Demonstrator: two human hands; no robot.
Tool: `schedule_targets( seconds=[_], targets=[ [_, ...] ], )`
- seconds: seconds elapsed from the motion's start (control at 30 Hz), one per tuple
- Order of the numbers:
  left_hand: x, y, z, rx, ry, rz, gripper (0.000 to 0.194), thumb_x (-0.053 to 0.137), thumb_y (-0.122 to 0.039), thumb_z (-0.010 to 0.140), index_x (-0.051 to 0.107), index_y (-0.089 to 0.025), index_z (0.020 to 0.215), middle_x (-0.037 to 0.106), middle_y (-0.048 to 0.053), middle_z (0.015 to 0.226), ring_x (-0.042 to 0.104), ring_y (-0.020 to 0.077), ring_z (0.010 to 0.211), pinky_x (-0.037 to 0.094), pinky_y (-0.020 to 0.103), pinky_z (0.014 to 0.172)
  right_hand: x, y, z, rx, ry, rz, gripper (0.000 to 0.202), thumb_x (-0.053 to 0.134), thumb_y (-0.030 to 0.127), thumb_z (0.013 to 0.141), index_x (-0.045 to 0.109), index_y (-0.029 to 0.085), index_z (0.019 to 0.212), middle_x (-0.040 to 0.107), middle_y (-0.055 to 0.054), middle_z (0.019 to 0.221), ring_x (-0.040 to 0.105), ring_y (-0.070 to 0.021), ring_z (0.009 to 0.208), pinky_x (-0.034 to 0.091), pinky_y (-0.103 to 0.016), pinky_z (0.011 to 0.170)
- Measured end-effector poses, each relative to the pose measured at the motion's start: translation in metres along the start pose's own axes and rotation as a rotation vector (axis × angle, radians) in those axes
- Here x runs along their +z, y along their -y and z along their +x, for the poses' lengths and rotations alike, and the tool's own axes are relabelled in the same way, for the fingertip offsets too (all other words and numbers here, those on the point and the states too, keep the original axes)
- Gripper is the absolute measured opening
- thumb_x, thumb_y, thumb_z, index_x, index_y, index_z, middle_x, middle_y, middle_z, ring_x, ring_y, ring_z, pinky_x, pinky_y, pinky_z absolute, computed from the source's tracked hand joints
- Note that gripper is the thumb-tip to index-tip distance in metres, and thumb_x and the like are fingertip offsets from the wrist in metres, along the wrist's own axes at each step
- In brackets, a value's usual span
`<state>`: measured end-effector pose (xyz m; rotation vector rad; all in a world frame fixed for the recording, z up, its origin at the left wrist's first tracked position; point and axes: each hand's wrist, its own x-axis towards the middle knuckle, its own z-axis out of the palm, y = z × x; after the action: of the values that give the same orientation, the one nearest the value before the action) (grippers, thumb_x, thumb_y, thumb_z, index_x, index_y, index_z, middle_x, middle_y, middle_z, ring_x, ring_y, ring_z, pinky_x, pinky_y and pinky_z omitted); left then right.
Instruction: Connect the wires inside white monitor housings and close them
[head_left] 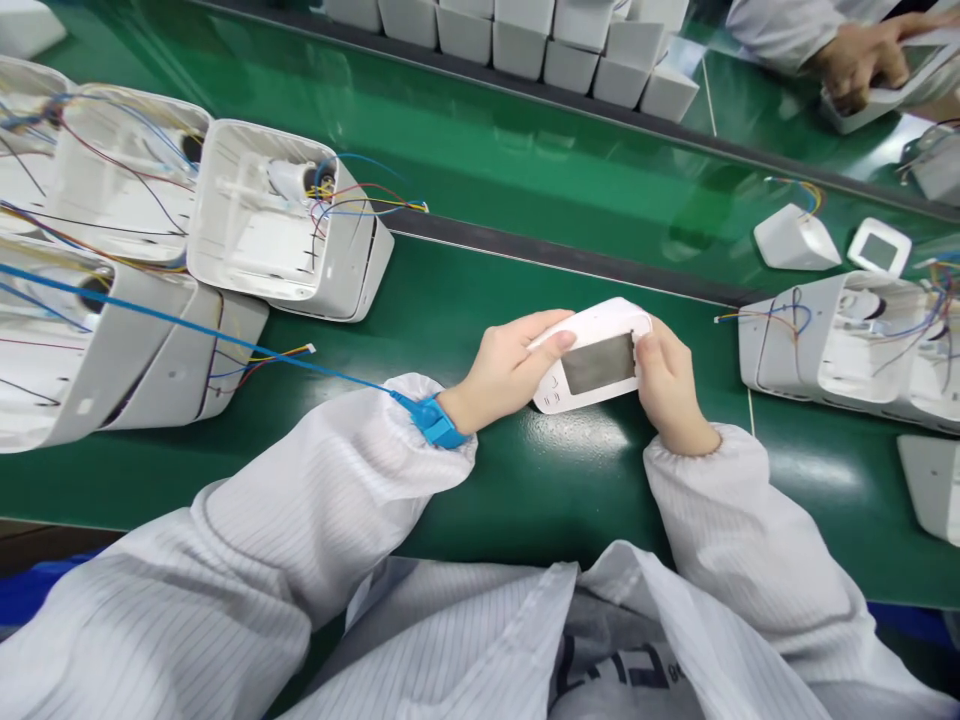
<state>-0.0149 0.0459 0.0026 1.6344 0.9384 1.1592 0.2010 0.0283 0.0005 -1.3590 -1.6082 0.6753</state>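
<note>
Between my two hands is a white display panel [598, 366] with a grey screen and small printed marks on its face. It is held tilted above the green bench. My left hand [517, 365] grips its left end, thumb on the front and fingers behind. At its right end my right hand [666, 378] is closed around the edge, with the thumb on the face near the screen. The fingers behind the panel are hidden. A blue wrist strap [439, 420] circles my left wrist, and its blue cord runs off to the left.
Open white housings [277, 230] with loose coloured wires stand on the left. More housings [795, 350] are at the right, near a small white frame [879, 247]. A dark ledge [540, 258] crosses the bench. Beyond it are stacked white parts [517, 45] and a co-worker's hand [855, 65].
</note>
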Motion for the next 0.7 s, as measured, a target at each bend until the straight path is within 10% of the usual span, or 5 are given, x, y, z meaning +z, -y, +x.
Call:
schedule_targets(
  seconds=[0.2,0.4,0.7],
  targets=[
    [-0.003,0.007,0.007,0.085,-0.108,-0.102,0.051,0.046,-0.056,0.099,0.061,-0.016,0.126,0.068,0.011,0.124,0.066,0.0211,0.110,0.054,0.033,0.094,0.006,-0.002,-0.005,0.107,0.143,0.163,0.051,0.075,0.065,0.077,0.070,0.019,0.098,0.076,-0.008,0.097,0.072,-0.0264,0.087,0.061,-0.040,0.078],
    [-0.003,0.012,0.005,0.165,-0.038,0.018,0.076,0.067,-0.062,0.085,0.043,-0.023,0.145,0.050,0.015,0.147,0.052,0.0282,0.133,0.046,0.042,0.110,-0.002,0.019,-0.011,-0.231,-0.142,-0.106,0.046,0.077,0.051,0.082,0.066,0.021,0.116,0.072,-0.008,0.111,0.069,-0.0265,0.100,0.058,-0.042,0.089],
    [-0.004,0.003,-0.001,0.278,0.056,0.174,0.080,0.080,-0.064,0.070,0.051,-0.019,0.131,0.061,0.014,0.129,0.060,0.0283,0.120,0.049,0.041,0.103,-0.009,0.040,-0.011,-0.453,0.149,-0.352,0.041,0.063,0.043,0.095,0.062,0.023,0.131,0.072,-0.009,0.120,0.070,-0.0264,0.106,0.057,-0.040,0.090]
  ],
)
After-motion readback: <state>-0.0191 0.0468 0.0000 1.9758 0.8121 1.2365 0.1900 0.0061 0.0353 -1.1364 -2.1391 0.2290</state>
